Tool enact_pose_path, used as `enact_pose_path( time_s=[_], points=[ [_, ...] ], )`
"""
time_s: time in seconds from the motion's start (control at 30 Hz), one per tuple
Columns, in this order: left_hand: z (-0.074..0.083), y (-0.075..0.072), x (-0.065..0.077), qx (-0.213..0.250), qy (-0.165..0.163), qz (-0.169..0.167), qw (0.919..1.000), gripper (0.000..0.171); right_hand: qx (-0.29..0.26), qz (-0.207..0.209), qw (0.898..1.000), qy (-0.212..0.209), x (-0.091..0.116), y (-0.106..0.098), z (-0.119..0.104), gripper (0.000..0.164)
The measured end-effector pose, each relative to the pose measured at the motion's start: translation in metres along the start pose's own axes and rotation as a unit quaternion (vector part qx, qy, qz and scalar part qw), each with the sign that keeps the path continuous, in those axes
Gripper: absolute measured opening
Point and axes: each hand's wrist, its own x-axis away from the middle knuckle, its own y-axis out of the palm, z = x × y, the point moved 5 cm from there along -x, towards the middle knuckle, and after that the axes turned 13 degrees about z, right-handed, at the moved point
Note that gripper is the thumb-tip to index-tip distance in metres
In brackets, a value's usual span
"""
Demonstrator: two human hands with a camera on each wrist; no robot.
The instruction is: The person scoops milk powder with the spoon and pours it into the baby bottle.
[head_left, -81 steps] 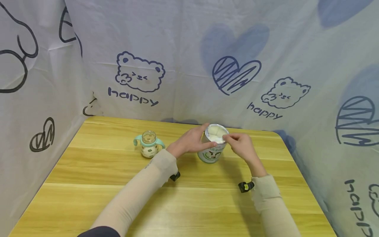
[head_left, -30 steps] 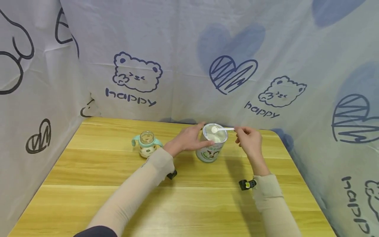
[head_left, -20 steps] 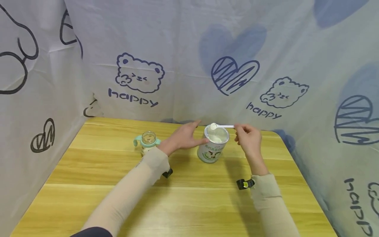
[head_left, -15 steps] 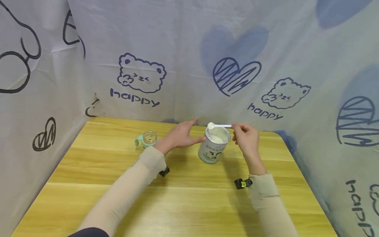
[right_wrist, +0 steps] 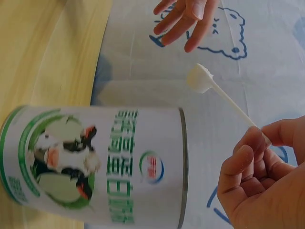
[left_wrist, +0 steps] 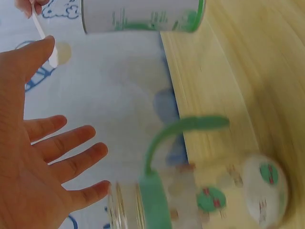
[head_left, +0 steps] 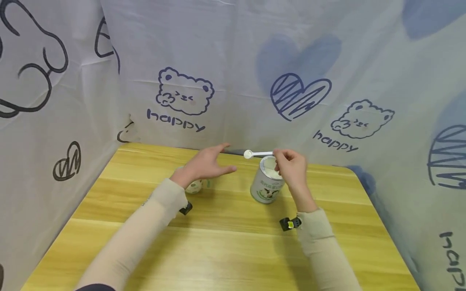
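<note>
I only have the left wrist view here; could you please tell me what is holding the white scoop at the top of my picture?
Observer: The right hand pinches the scoop by the end of its handle, between thumb and fingers.
Operator: Thank you. Is the can open?
Observer: Yes. The can stands upright with no lid, and white powder shows inside it in the head view.
Operator: Where is the scoop's bowl relative to the can?
Observer: In the head view it is in the air just left of the can's rim, between the can and the open left hand.
</note>
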Motion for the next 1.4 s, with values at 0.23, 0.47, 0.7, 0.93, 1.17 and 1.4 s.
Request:
enact_pose_path(
  time_s=[0.23, 0.47, 0.7, 0.93, 1.17, 1.4],
  points=[
    [-0.022, -0.013, 0.01, 0.001, -0.016, -0.006, 0.9998, 0.094, -0.009, -0.021, 1.0, -0.003, 0.006, 0.016, -0.004, 0.031],
    [-0.04, -0.029, 0.024, 0.009, -0.027, -0.004, 0.9996, 0.094, -0.018, -0.042, 0.999, -0.01, 0.012, 0.032, -0.008, 0.029],
    [-0.059, -0.038, 0.039, 0.009, -0.035, -0.003, 0.9994, 0.096, -0.029, -0.064, 0.997, -0.023, 0.02, 0.052, -0.014, 0.027],
    [-0.079, -0.043, 0.052, -0.002, -0.048, -0.001, 0.9988, 0.094, -0.046, -0.075, 0.995, -0.038, 0.027, 0.072, -0.018, 0.029],
    [-0.091, -0.047, 0.063, -0.009, -0.067, -0.005, 0.9977, 0.096, -0.05, -0.091, 0.994, -0.032, 0.038, 0.089, -0.02, 0.026],
    [-0.1, -0.044, 0.072, -0.012, -0.058, 0.003, 0.9982, 0.094, -0.039, -0.113, 0.992, -0.034, 0.049, 0.107, -0.023, 0.025]
  ],
)
